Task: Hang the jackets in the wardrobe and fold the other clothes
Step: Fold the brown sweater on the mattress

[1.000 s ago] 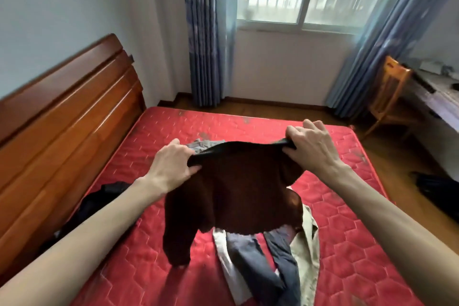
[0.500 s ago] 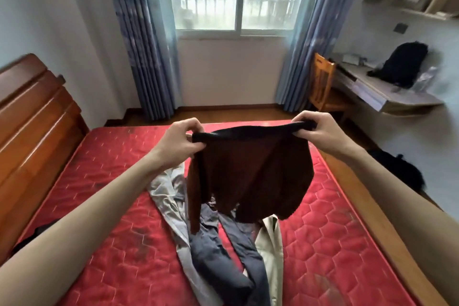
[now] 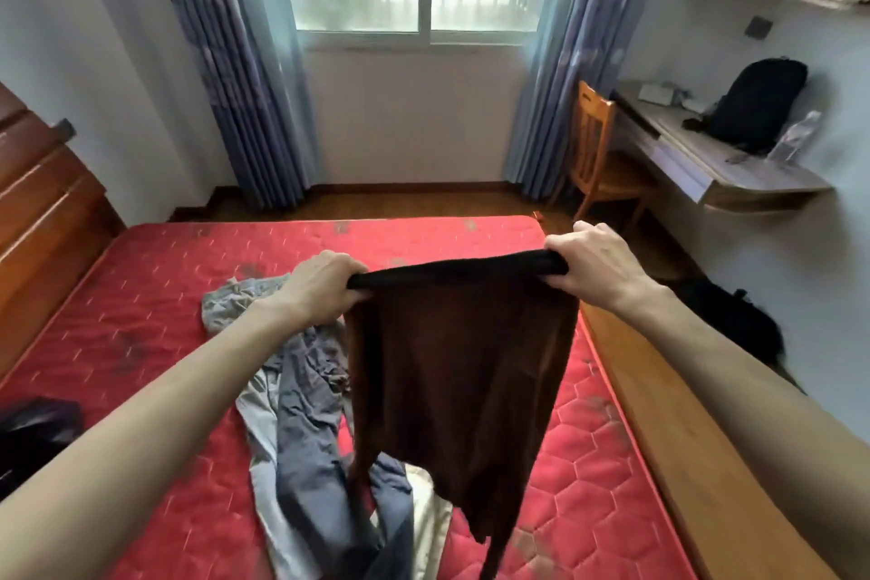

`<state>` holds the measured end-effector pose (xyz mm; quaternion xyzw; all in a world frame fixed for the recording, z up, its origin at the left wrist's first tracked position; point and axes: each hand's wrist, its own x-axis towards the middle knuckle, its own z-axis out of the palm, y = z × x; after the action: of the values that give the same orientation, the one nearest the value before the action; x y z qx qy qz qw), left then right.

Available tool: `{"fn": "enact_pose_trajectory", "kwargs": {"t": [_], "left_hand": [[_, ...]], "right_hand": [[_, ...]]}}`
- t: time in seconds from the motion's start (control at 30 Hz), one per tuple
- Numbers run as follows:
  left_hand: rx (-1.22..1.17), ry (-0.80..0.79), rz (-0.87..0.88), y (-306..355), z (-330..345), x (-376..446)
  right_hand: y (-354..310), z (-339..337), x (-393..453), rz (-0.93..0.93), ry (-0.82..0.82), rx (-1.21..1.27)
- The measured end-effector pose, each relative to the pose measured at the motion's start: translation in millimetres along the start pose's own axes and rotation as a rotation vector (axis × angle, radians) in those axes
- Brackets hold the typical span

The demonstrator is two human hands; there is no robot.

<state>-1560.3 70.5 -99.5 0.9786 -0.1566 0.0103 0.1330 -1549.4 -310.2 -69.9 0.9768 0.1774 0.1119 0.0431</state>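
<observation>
Brown knit garment (image 3: 463,391) hangs in the air above the red mattress (image 3: 155,297), stretched between 2 hands. The left hand (image 3: 318,287) grips one end of its dark top edge with fingers curled round the cloth; the right hand (image 3: 595,271) grips the other end likewise. Below it, grey trousers (image 3: 310,429) and a pale garment (image 3: 428,523) lie crumpled on the mattress. A wooden chair (image 3: 595,146) stands beside the desk (image 3: 706,165).
</observation>
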Motion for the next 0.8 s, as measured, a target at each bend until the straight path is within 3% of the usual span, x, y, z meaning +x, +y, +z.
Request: {"fn": "enact_pose_trajectory", "kwargs": {"t": [0.13,0.37,0.47,0.63,0.8], "left_hand": [[-0.294,0.04,-0.047,30,21,15],[-0.69,0.055,-0.163,72,17,29],[-0.711,0.12,-0.136,83,15,38],[-0.793,0.22,-0.141,88,7,53],[-0.593,0.338,-0.226,90,3,63]], "right_hand": [[36,13,-5,0.106,-0.032,0.095],[55,26,-9,0.379,0.127,0.293],[62,30,-8,0.505,0.04,0.546],[66,11,-4,0.562,-0.169,1.055],[42,-21,10,0.554,-0.147,1.502]]}}
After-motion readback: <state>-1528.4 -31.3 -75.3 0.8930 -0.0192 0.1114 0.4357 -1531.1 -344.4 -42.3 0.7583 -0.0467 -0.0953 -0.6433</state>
